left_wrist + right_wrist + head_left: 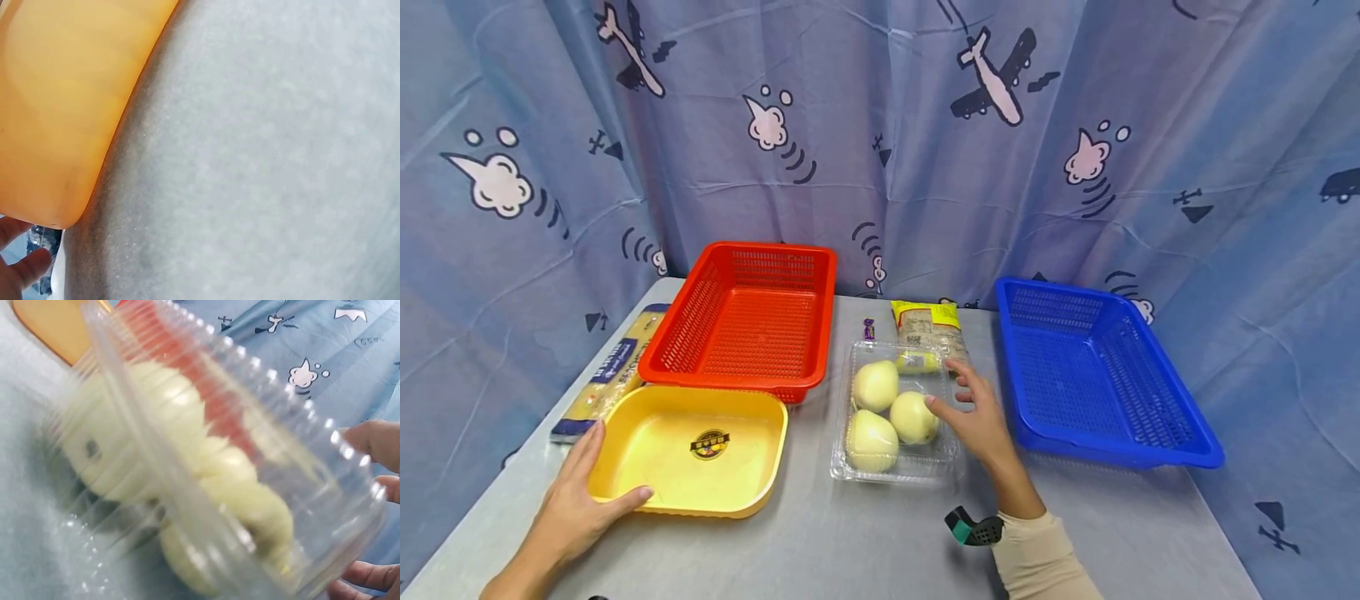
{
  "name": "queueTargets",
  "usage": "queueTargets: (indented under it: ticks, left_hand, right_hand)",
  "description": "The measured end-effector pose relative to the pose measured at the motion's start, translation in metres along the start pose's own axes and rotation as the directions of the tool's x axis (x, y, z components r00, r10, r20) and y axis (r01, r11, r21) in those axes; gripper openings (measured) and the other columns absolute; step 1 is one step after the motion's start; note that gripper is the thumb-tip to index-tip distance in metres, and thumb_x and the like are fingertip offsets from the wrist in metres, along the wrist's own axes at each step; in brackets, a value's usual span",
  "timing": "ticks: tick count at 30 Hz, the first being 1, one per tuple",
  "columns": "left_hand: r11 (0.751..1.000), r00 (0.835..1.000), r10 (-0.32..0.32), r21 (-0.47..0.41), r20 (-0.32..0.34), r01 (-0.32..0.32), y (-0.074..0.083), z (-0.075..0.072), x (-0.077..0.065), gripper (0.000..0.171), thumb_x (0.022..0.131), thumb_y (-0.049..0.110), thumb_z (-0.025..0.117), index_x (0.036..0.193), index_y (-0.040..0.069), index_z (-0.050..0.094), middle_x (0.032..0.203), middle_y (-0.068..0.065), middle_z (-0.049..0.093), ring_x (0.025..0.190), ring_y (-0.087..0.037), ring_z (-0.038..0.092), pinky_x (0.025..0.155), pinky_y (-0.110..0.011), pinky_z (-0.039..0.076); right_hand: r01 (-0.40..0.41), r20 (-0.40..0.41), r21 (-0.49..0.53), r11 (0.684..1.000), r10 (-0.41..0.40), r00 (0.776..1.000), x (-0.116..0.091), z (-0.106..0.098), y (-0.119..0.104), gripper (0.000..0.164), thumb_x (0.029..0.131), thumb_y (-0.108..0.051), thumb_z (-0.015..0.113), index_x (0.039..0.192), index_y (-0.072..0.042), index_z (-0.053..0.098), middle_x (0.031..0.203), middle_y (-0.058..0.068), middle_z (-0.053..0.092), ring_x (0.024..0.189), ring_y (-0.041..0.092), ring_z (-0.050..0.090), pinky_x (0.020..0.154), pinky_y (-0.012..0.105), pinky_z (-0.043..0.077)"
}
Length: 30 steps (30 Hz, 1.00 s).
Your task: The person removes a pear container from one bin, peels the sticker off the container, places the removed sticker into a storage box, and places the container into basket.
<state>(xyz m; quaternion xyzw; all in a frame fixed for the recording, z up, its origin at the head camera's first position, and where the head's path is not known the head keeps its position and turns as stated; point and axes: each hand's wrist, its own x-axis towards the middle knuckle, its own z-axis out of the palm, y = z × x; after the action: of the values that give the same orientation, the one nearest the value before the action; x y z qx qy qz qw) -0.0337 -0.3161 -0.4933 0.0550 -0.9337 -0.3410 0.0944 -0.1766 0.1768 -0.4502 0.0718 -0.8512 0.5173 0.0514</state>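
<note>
My left hand (571, 498) is at the left end of a shallow yellow tray (658, 467), thumb along its near rim and straight fingers by its left side. In the left wrist view, the thumb and a finger show at the tray's corner. A clear plastic box (841, 469) stands mid-table with three pale yellow pears (872, 442) inside. Over its right side reaches my right hand (976, 415), thumb and fingers spread apart. The right wrist view, blurred, shows fingers (378, 440) just beyond the box's ridged edge.
A red basket (825, 333) stands behind the tray, and a blue basket (1017, 367) at the right. Under the red basket's left side lies a long packet (597, 392). Behind the box are a yellow-topped bag (934, 315) and a small purple-wrapped sweet (868, 329). A patterned curtain (880, 167) closes the back.
</note>
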Motion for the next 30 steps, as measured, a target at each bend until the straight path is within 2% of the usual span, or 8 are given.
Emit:
queueTargets:
  ticks: [4,12,16,21,25,28,30]
  left_hand:
    - [1.000,1.000,0.001,0.007,0.001,-0.001,0.000,0.001,0.000,0.115,0.078,0.038,0.080,0.154,0.005,0.000,0.155,-0.029,0.005,0.134,-0.055,0.011,0.100,-0.072,0.012]
    - [1.000,1.000,0.018,0.001,-0.012,-0.018,0.000,0.002,-0.001,0.115,0.077,0.037,0.081,0.154,0.005,0.002,0.154,-0.029,0.007,0.134,-0.055,0.012,0.101,-0.070,0.011]
    - [0.999,0.999,0.035,0.000,-0.014,-0.035,-0.001,0.000,-0.001,0.114,0.077,0.036,0.081,0.155,0.005,0.003,0.155,-0.028,0.007,0.135,-0.055,0.012,0.100,-0.071,0.012]
    - [0.998,0.998,0.055,-0.006,-0.018,-0.055,0.000,-0.001,0.000,0.114,0.076,0.035,0.081,0.154,0.005,0.003,0.155,-0.028,0.006,0.136,-0.054,0.010,0.100,-0.072,0.010]
    - [0.998,0.998,0.060,0.003,-0.019,-0.060,0.002,-0.004,0.002,0.115,0.076,0.036,0.081,0.154,0.004,0.003,0.155,-0.030,0.006,0.136,-0.055,0.009,0.100,-0.072,0.010]
    - [0.998,0.998,0.059,0.008,-0.016,-0.059,0.005,-0.005,0.002,0.114,0.076,0.036,0.081,0.154,0.004,0.004,0.154,-0.031,0.008,0.134,-0.056,0.011,0.099,-0.073,0.012]
    - [0.999,0.999,0.053,0.007,-0.009,-0.053,0.006,-0.006,0.003,0.113,0.077,0.037,0.080,0.155,0.005,0.004,0.153,-0.032,0.008,0.134,-0.057,0.011,0.097,-0.074,0.012]
  right_hand:
    - [-0.019,0.024,0.015,1.000,0.019,1.000,0.002,0.002,0.007,0.064,0.084,-0.030,0.076,0.141,-0.021,0.048,0.133,0.023,0.040,0.111,0.040,0.045,0.083,0.055,0.043]
    - [-0.043,0.064,0.036,0.998,0.041,0.997,0.003,0.007,0.019,0.066,0.085,-0.027,0.075,0.143,-0.018,0.046,0.131,0.023,0.041,0.109,0.041,0.045,0.083,0.053,0.042]
    - [-0.073,0.088,0.062,0.995,0.067,0.994,0.004,0.010,0.023,0.066,0.086,-0.026,0.074,0.144,-0.020,0.045,0.131,0.022,0.041,0.108,0.039,0.044,0.079,0.047,0.043]
    - [-0.080,0.101,0.112,0.990,0.069,0.993,0.005,0.012,0.025,0.062,0.086,-0.023,0.073,0.142,-0.021,0.047,0.125,0.020,0.043,0.098,0.033,0.045,0.070,0.036,0.042]
    - [-0.088,0.117,0.162,0.983,0.069,0.991,0.003,0.011,0.019,0.059,0.087,-0.017,0.072,0.141,-0.014,0.049,0.106,0.018,0.047,0.082,0.024,0.044,0.065,0.032,0.039]
    - [-0.090,0.127,0.189,0.978,0.066,0.990,0.004,0.012,0.020,0.058,0.087,-0.011,0.071,0.140,-0.009,0.048,0.093,0.014,0.045,0.077,0.021,0.040,0.065,0.032,0.037]
    - [-0.080,0.120,0.187,0.979,0.058,0.991,0.006,0.013,0.027,0.057,0.087,-0.011,0.072,0.139,-0.009,0.049,0.088,0.010,0.043,0.075,0.021,0.038,0.064,0.031,0.036]
